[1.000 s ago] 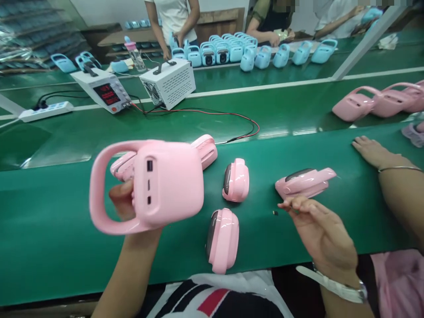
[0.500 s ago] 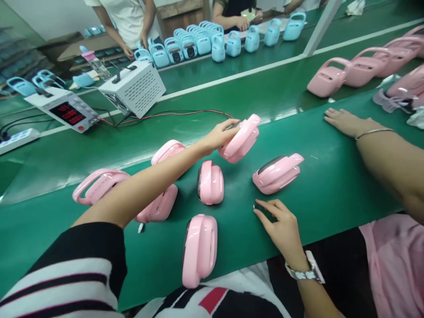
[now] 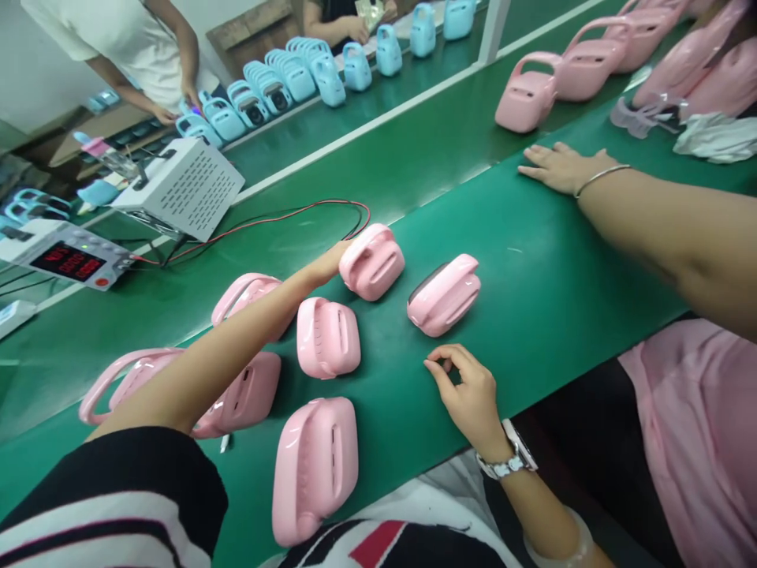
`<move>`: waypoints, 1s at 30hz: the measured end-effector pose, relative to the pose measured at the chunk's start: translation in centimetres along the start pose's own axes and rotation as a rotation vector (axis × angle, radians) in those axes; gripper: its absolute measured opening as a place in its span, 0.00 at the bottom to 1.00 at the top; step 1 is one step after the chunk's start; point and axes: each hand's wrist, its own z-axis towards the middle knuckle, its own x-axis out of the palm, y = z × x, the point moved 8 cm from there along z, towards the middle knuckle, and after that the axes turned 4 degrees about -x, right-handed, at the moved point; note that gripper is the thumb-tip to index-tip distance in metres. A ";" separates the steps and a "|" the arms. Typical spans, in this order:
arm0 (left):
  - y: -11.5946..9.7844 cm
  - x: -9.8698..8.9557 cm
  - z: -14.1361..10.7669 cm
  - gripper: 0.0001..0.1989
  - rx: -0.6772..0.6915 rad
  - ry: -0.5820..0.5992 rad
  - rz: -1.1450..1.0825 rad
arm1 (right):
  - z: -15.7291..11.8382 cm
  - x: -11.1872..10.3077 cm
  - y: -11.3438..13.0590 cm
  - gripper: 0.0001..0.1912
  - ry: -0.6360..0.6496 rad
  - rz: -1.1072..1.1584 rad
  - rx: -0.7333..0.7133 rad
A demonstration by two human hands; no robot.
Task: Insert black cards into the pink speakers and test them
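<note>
Head camera: leftmost, pink handled cases [image 3: 251,394] lie on our green table [image 3: 396,426], probably angled to keep their slots reachable. Our left hand [image 3: 332,262] touches the far case [image 3: 378,264], perhaps to steady it; its fingers are hidden, so we cannot tell the grip. Beyond the dark-faced case [image 3: 449,298], nearer us, our right hand [image 3: 473,394] presses thumb and forefinger together, contents indiscernible.
</note>
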 end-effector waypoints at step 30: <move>-3.9 -1.8 -1.8 0.36 -0.447 0.363 0.414 | -0.6 19.8 17.8 0.05 0.745 1.170 0.795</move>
